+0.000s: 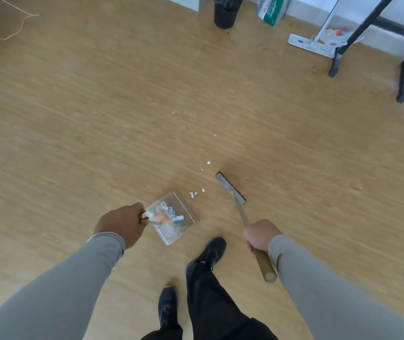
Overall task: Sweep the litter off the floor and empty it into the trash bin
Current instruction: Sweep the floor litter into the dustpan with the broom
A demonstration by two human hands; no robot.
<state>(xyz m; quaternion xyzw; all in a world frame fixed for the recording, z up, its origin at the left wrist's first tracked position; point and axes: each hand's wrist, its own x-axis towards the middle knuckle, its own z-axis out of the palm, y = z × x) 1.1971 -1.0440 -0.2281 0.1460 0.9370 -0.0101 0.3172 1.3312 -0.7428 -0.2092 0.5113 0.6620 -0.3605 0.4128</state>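
Note:
My left hand (122, 223) grips the handle of a clear dustpan (187, 212) that rests on the wooden floor and holds crumpled white, orange and blue litter (167, 215). My right hand (259, 235) is closed round the long handle of a broom, whose dark brush head (230, 187) touches the floor just right of the pan. Small white paper scraps (193, 194) lie between the pan's mouth and the brush, and more scraps (208, 163) trail away further up the floor. A black trash bin (225, 13) stands at the far wall.
My feet in dark shoes (212, 251) stand just below the dustpan. A flat mop (311, 44) and black table legs (338, 60) stand at the far right, with a green-and-white bag (272, 11) beside the bin. A thin cord (12, 33) lies at the far left.

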